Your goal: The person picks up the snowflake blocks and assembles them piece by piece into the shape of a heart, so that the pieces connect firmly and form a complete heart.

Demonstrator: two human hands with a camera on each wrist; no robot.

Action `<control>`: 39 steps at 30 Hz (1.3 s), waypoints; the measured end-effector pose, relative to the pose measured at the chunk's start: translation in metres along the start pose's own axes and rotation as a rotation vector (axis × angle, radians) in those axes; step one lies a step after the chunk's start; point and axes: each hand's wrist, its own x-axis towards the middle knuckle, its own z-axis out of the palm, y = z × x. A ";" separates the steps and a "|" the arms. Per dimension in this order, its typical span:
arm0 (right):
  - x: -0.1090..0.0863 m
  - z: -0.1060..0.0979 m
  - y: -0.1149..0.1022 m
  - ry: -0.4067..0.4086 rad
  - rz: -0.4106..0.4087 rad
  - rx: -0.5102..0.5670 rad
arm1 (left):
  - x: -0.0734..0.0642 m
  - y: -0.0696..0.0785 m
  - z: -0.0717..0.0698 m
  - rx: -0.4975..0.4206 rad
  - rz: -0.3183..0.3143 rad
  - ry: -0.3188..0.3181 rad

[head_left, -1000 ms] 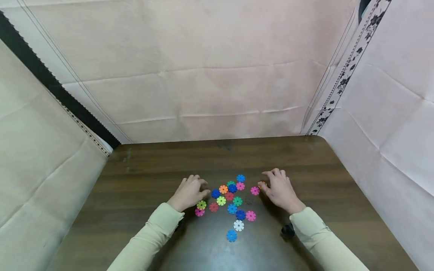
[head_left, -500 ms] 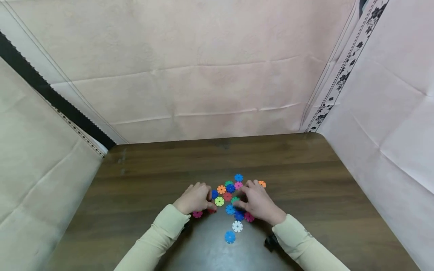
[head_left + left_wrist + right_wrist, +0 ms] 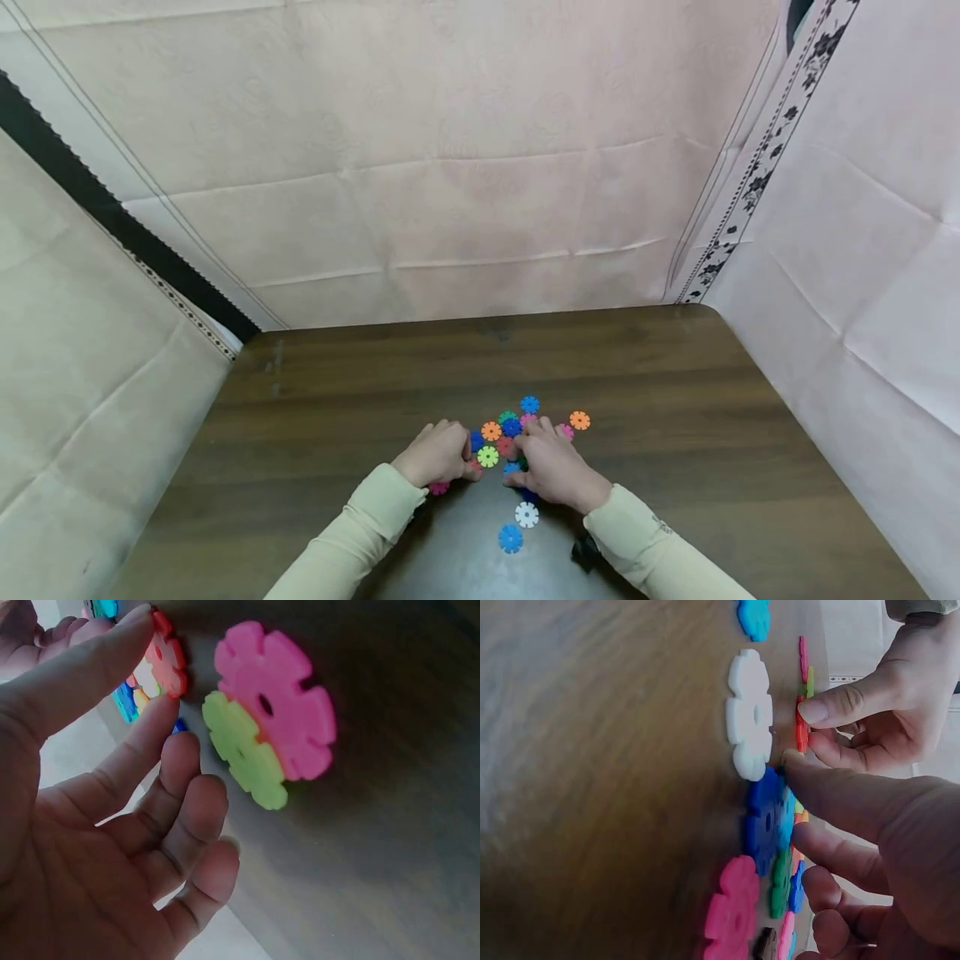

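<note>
Several colourful notched snowflake discs lie in a cluster on the table. My left hand (image 3: 438, 454) pinches a red snowflake disc (image 3: 171, 656) at its edges between thumb and index finger. Beside it in the left wrist view lie a pink disc (image 3: 281, 697) and a yellow-green disc (image 3: 244, 750), overlapping in view. My right hand (image 3: 558, 468) is low over the cluster, thumb and index finger at opposite edges of a light blue snowflake disc (image 3: 786, 817). Next to that are a dark blue disc (image 3: 763, 825) and a green disc (image 3: 780, 885). The right hand hides part of the cluster.
Nearer me lie a white disc (image 3: 527, 515) and a blue disc (image 3: 510, 538). An orange disc (image 3: 580, 420) sits to the right, another blue disc (image 3: 529, 404) at the back. Pale cloth walls surround the brown wooden table (image 3: 337, 375).
My right hand has moved left from the orange disc into the cluster, onto the light blue disc. My left hand has shifted slightly right and grips the red disc.
</note>
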 end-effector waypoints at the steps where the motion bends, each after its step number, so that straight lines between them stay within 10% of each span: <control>1: 0.000 0.000 0.000 -0.006 0.002 0.001 | 0.000 0.000 0.000 -0.011 -0.010 -0.003; 9: 0.001 -0.001 0.004 -0.026 0.011 0.062 | -0.002 0.003 -0.003 -0.135 -0.059 -0.016; 15: 0.001 -0.013 0.008 -0.051 0.044 0.408 | -0.005 0.002 -0.016 -0.368 0.004 0.056; 24: 0.002 -0.065 -0.003 0.343 0.051 0.770 | -0.007 0.028 -0.055 -0.875 0.040 0.203; 31: -0.004 -0.083 -0.013 0.527 -0.106 0.670 | -0.009 0.051 -0.071 -1.057 0.077 0.217; 39: -0.003 -0.088 -0.019 0.665 -0.229 0.541 | -0.010 0.066 -0.078 -1.035 0.122 0.233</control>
